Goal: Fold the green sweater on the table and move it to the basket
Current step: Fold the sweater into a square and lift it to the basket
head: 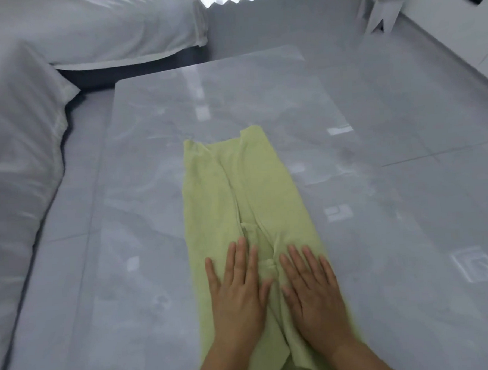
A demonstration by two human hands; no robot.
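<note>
While only the head view is on hand, I enter everything under it.

Head view.
- Item: green sweater [237,190]. Lies on the clear, glossy counter [176,103], about midway across its width and toward the near side. Already turned in to a long narrow strip, with two flaps meeting along a rumpled middle seam.
- Axis: the long axis runs from me toward the far edge, leaning slightly left at the far end. The near end passes out of the bottom of the picture. I cannot tell which end is the collar.
- Left hand [237,292]: palm down on the left flap, fingers [242,255] straight and spread, holding nothing.
- Right hand [313,291]: palm down on the right flap, fingers straight and spread, pressing only.
- Surroundings: white-covered bed [18,168] to the left. No basket in view.

Hazards, in my judgement:
- The counter looks slick, so a forward push may slide the whole strip instead of flattening it.
- The bunched seam between the hands may spring open once the pressure comes off, undoing the fold.
- Folding end to end over that lump would give a crooked bundle, apt to fall loose on the way to the basket.
</note>
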